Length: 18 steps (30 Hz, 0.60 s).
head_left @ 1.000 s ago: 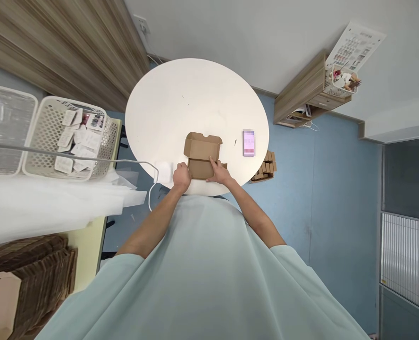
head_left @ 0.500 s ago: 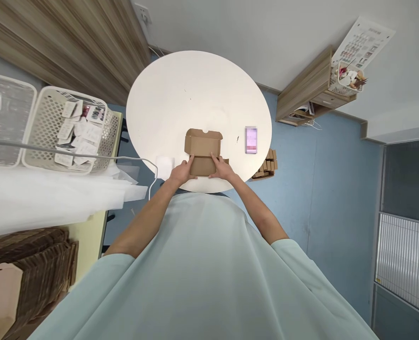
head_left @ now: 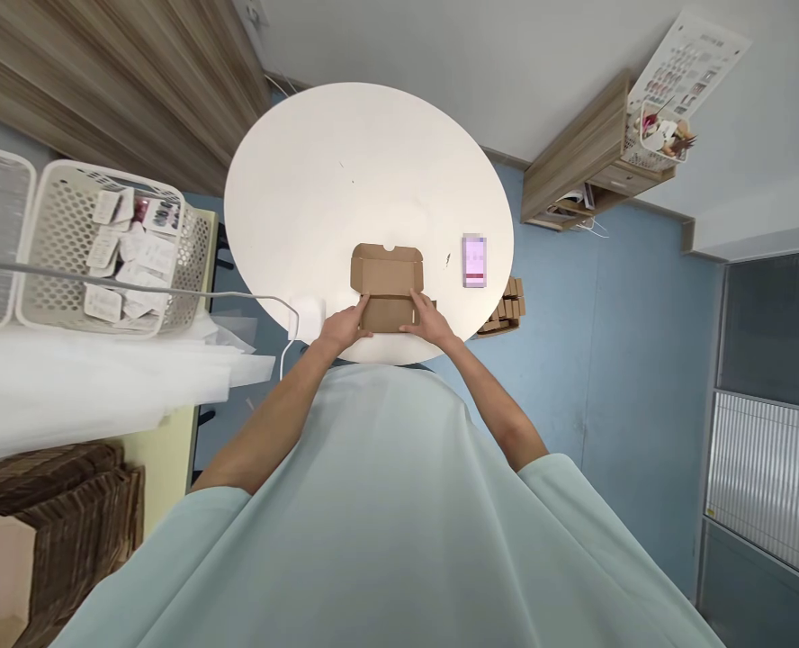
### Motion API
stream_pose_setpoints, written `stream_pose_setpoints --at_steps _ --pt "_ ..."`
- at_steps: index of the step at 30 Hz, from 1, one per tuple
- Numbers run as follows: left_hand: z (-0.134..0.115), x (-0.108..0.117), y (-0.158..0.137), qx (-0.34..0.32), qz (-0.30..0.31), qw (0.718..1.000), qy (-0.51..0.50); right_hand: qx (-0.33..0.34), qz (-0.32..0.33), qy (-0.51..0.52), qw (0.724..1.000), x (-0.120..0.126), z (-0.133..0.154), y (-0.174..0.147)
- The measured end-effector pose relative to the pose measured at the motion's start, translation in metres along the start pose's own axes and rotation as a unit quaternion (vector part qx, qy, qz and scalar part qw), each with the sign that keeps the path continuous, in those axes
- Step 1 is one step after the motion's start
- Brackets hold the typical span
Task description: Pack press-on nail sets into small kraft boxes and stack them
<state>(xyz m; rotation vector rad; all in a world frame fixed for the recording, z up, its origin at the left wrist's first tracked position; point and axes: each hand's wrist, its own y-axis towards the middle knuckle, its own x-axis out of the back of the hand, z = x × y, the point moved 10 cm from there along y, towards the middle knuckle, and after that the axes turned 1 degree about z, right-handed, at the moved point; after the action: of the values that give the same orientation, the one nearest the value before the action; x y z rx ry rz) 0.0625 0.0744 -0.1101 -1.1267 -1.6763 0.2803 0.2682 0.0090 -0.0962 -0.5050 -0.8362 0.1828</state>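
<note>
A brown cardboard box (head_left: 387, 315) lies near the front edge of the round white table (head_left: 365, 162). Its lid is up and leans away from me, with a small notch in the far edge. My left hand (head_left: 343, 328) grips the box's left side, thumb on top near the fold. On the opposite side my right hand (head_left: 433, 322) holds the box in the same way, its thumb at the right end of the fold. The undersides of both hands are partly hidden.
A phone (head_left: 474, 261) lies to the right on the table; a white block (head_left: 306, 317) with a cable sits left. Small boxes (head_left: 506, 310) fill a carton beyond the right edge. Leftward stand a basket (head_left: 62, 243) of packets, white sheets (head_left: 103, 382) and stacked flat cardboard (head_left: 82, 522).
My right hand has shifted slightly outward along the box's right side, and its thumb sits nearer the edge. The box's lid has spread a little wider. The camera view has shifted slightly.
</note>
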Motion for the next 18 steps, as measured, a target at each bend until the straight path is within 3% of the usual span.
stream_pose_setpoints --at_steps 3,5,10,18 --pt "0.000 -0.001 0.002 0.003 0.001 1.000 0.003 -0.062 -0.133 0.042 0.988 0.029 -0.031 -0.022" --pt "0.001 -0.001 0.003 0.008 0.001 1.000 0.006 -0.136 -0.166 0.051 0.975 0.033 -0.057 -0.036" --pt "0.000 -0.001 0.003 0.012 -0.004 1.000 0.000 -0.198 -0.100 0.069 0.973 0.009 -0.080 -0.041" --pt "-0.001 0.000 0.000 0.018 -0.011 1.000 -0.019 -0.164 -0.106 0.114 0.974 0.007 -0.042 -0.038"
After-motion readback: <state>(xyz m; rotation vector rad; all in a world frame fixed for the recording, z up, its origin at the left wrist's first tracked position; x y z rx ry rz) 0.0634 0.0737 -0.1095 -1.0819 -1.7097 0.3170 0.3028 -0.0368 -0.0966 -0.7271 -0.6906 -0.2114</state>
